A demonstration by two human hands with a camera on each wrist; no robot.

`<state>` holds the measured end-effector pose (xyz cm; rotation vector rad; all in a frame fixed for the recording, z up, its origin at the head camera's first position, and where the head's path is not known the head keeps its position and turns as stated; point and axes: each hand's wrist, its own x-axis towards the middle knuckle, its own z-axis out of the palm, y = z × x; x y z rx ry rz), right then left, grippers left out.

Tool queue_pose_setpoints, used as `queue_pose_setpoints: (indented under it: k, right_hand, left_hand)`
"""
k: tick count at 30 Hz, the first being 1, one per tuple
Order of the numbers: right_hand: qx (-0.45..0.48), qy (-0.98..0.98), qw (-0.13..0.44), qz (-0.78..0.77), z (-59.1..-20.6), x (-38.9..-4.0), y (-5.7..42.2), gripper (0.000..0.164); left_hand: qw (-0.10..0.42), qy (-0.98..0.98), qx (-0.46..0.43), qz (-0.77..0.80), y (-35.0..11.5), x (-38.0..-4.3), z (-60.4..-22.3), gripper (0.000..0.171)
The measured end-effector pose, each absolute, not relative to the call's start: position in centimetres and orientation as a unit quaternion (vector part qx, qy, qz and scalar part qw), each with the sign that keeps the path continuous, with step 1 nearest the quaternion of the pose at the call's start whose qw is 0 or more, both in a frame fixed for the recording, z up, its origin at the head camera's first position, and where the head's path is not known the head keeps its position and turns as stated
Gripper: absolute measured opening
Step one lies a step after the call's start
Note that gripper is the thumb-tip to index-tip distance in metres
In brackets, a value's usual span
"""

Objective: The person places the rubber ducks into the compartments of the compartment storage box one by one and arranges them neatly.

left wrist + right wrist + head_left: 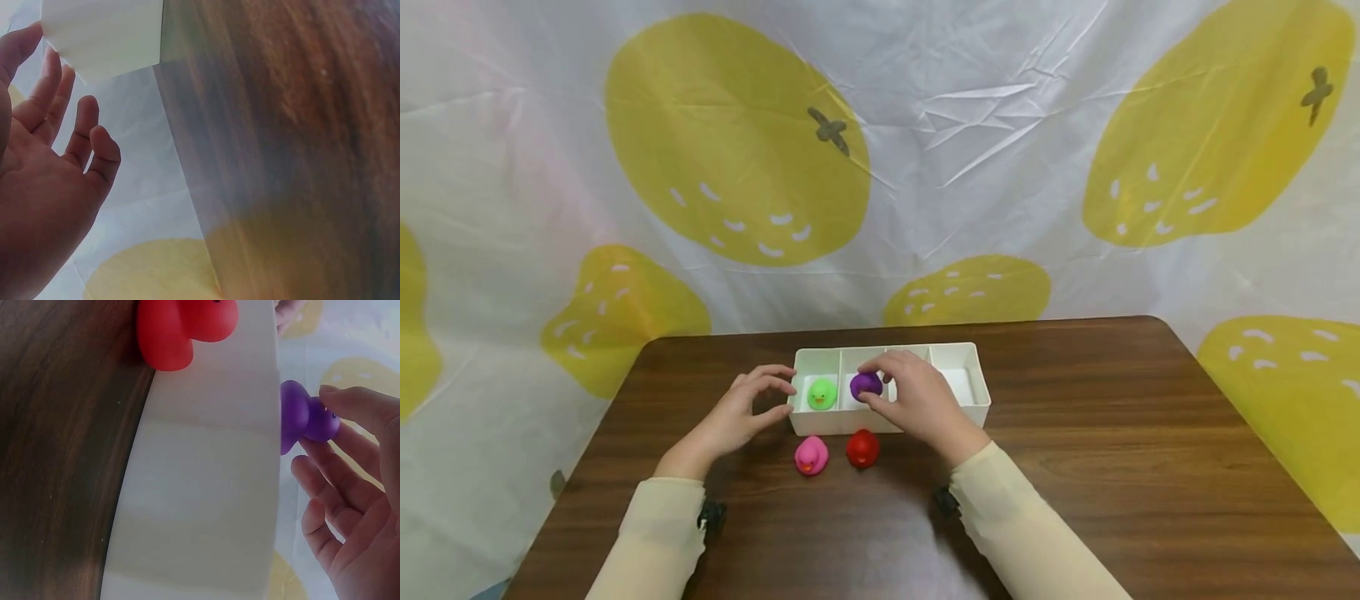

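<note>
Of four rubber ducks (822, 395), the right hand (922, 400) pinches the purple duck (867, 382). The left hand (736, 414), fingers loosely spread, touches the left edge of one white plastic tray (835, 423).

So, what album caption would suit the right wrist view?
Right-hand fingers hold a purple duck at the rim of a white tray, red duck outside.

Around the box (831, 424), 3 o'clock lets a hand pass, while the red duck (862, 448) blocks 7, the pink duck (811, 456) 8, the left hand (737, 418) 9.
</note>
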<state>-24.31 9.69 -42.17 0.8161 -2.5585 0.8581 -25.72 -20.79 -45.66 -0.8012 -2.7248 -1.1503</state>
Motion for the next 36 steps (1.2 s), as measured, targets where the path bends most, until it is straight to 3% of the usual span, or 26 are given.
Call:
queue_pose_setpoints:
  k: [18, 36]
  right_hand:
    - [0.276, -0.912, 0.112, 0.282, -43.0, -25.9, 8.9, 0.029]
    - [0.279, -0.931, 0.104, 0.211, -42.9, -27.4, 8.6, 0.025]
  left_hand:
    - [0.033, -0.889, -0.256, -0.379, -20.8, -25.4, -46.0, 0.019]
    - [0.035, -0.891, -0.257, -0.374, -20.7, -25.4, -45.6, 0.019]
